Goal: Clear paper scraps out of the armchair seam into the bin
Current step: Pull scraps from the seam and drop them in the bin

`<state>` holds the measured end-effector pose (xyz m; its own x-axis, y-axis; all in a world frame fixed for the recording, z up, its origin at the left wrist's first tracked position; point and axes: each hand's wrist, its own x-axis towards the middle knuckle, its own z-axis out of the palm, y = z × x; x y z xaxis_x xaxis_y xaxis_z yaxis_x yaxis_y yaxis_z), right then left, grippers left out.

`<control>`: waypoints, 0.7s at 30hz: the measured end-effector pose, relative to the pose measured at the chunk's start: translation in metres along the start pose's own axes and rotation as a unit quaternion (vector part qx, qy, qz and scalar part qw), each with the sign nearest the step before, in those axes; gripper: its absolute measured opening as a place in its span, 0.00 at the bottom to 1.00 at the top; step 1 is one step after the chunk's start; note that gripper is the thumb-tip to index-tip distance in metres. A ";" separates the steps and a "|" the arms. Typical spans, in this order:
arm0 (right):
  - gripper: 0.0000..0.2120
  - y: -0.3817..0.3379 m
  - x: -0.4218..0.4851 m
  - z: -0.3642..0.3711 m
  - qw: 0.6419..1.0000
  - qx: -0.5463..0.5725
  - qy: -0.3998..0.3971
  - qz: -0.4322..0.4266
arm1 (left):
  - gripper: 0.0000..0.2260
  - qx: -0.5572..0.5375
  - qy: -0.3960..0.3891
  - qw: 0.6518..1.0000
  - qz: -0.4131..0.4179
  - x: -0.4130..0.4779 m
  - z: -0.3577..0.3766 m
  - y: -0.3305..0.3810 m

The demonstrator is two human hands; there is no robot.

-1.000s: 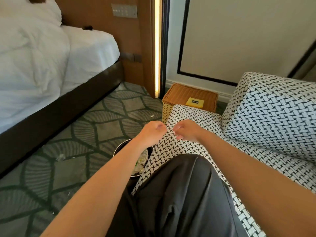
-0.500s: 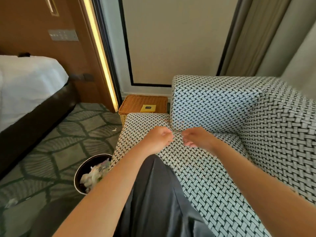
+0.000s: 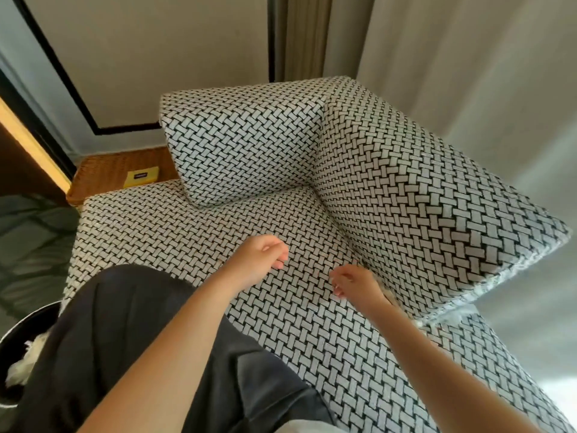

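Note:
The armchair seat (image 3: 175, 232) has a black-and-white woven pattern. My left hand (image 3: 259, 257) hovers over the middle of the seat with its fingers loosely curled and nothing visible in it. My right hand (image 3: 352, 282) is lower right, fingers bent down, tips near the seam (image 3: 352, 251) where the seat meets the right cushion. A pale sliver by my right wrist in the seam may be a scrap; I cannot tell. The black bin (image 3: 15, 332) stands at the lower left with white paper scraps (image 3: 25, 360) inside. My knee in dark trousers (image 3: 131, 332) rests on the seat.
A wicker basket (image 3: 103, 173) with a yellow card (image 3: 140, 179) on it stands behind the chair's left end. A bolster cushion (image 3: 243, 145) lies across the back of the seat. Curtains (image 3: 468, 89) hang on the right, and patterned carpet (image 3: 31, 245) lies to the left.
The view has swung right and down, so the bed is gone and the bin is at the left edge. My hands have separated, the right one moving toward the right seam.

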<state>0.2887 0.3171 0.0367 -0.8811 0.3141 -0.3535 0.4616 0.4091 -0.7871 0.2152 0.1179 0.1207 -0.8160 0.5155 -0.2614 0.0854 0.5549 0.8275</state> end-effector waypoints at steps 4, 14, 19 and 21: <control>0.08 0.047 -0.029 -0.011 0.994 -0.049 0.094 -0.005 | 0.10 -0.018 -0.039 0.999 0.000 0.004 0.046 -0.003; 0.23 0.095 -0.061 -0.024 0.952 -0.256 0.155 0.057 | 0.13 0.021 -0.107 0.994 0.009 0.010 0.148 -0.020; 0.20 0.109 -0.080 -0.033 0.931 -0.292 0.192 0.103 | 0.14 0.069 -0.080 0.993 0.045 0.012 0.174 -0.014; 0.23 0.117 -0.083 -0.043 0.917 -0.305 0.222 0.128 | 0.16 0.101 -0.065 0.991 0.057 0.014 0.182 -0.013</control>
<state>0.4201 0.3756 -0.0043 -0.6693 0.7297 -0.1397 0.7388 0.6338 -0.2292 0.3065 0.2371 0.0153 -0.7153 0.6549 -0.2439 0.2966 0.6005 0.7426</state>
